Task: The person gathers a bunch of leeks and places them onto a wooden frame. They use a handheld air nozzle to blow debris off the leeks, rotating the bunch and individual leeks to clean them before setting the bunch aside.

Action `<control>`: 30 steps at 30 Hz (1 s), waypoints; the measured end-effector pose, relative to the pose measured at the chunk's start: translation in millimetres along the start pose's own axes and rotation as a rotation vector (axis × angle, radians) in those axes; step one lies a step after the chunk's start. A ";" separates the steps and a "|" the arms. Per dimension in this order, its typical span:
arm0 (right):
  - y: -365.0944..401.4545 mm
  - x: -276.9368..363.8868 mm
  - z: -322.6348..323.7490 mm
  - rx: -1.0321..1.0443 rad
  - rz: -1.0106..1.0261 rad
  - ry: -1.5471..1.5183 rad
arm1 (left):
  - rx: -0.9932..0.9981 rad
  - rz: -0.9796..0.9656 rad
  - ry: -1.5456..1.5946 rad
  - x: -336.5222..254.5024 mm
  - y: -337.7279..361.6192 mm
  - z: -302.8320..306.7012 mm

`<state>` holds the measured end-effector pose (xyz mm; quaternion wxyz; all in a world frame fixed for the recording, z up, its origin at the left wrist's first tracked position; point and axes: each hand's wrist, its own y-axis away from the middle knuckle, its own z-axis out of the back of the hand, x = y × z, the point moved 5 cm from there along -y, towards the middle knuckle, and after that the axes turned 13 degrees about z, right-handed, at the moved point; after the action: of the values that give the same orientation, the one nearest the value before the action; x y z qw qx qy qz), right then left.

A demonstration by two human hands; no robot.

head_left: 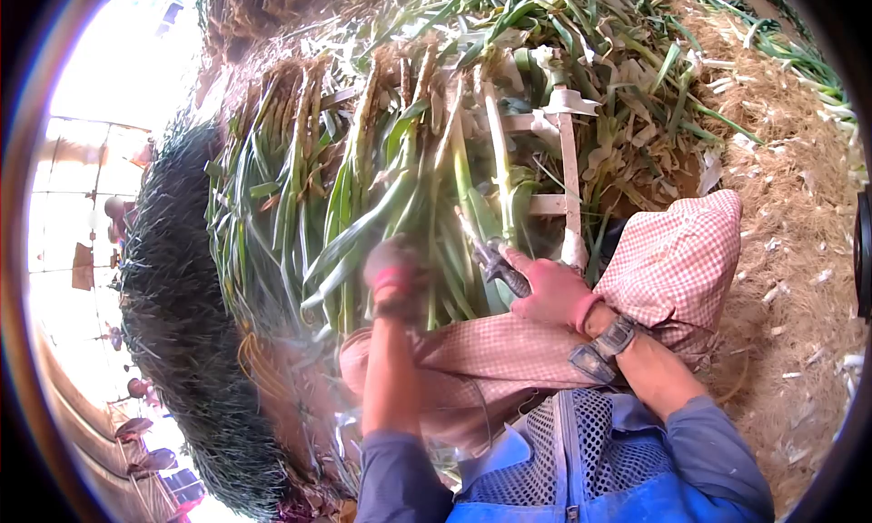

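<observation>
Long green leafy stalks [341, 196] with brown roots at their upper ends lie side by side in front of me. My left hand [396, 270], in a dark glove with a pink cuff, is over the lower leaves; it is blurred, so its fingers cannot be made out. My right hand [545, 288], in a pinkish glove, is wrapped round the dark handle of a tool [495, 264]. The tool's thin tip points up and left, beside a pale stalk [500, 150].
A pale frame [570, 159] stands behind my right hand. Loose leaves [654, 105] are heaped beyond it. A dark green stack [173, 305] rises at the left. Brown root trimmings [781, 214] cover the right side. Checked cloth [677, 255] covers my lap.
</observation>
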<state>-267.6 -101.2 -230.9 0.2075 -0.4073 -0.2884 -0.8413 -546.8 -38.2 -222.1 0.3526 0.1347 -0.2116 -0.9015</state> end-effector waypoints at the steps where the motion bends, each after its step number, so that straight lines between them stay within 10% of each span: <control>1: -1.9 1.2 -2.0 -0.001 0.003 -0.004 | 0.053 0.079 0.131 8.2 -0.9 3.2; 20: -123.9 2.1 77.9 -0.253 -0.102 0.065 | -0.169 -0.057 -0.244 -18.1 -29.9 -52.9; 30: -54.3 19.2 9.1 0.009 -0.012 0.061 | -0.035 0.002 0.018 -27.5 -42.2 -52.3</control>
<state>-305.3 -56.8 -228.1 0.2131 -0.3788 -0.2881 -0.8533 -531.0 -6.3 -285.3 0.3579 0.1364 -0.1930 -0.9034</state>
